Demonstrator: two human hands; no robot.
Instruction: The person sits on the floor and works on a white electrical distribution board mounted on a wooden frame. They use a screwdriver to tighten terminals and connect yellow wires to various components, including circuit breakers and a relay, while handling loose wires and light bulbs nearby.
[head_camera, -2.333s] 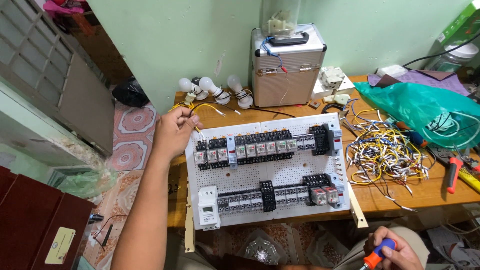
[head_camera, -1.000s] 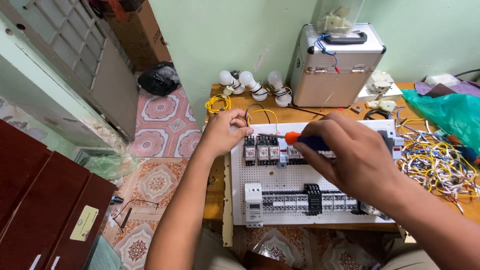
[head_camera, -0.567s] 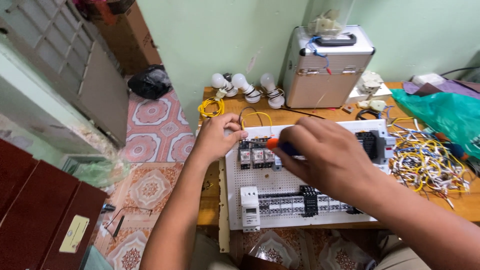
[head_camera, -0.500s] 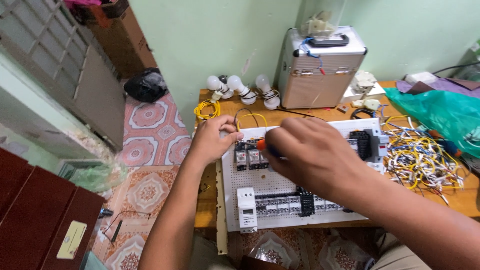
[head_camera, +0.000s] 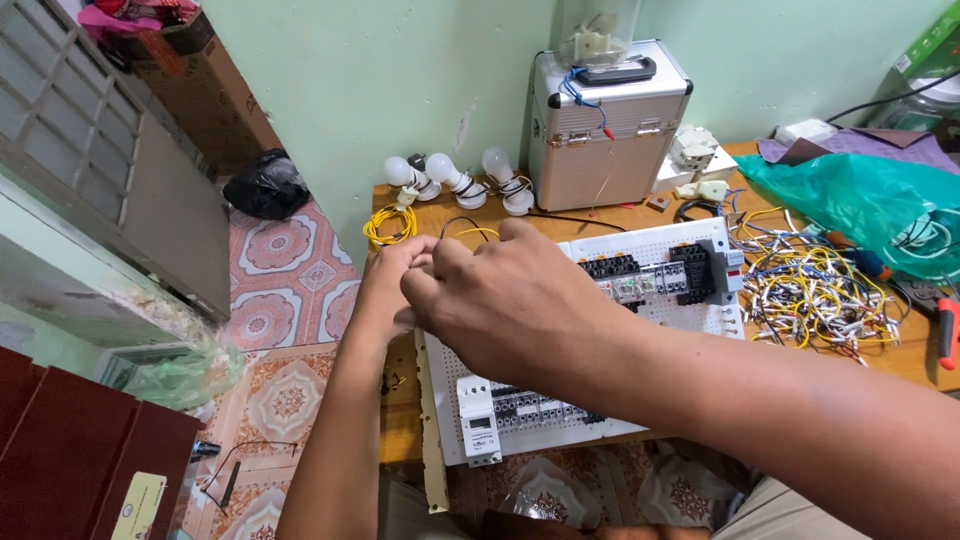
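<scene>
Two hands meet over the left end of the white panel, which lies on the desk near its front edge. The left hand pinches thin yellow wire beside a yellow coil. The right hand covers the panel's upper-left parts; whether its grip is clenched I cannot tell. Further right stand a silver case and a green bag.

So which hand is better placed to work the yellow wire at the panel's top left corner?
Probably the left hand: its fingers sit right at the yellow wire by the white panel corner. The right hand lies across the panel and hides that spot; whether it holds anything is hidden.
</scene>
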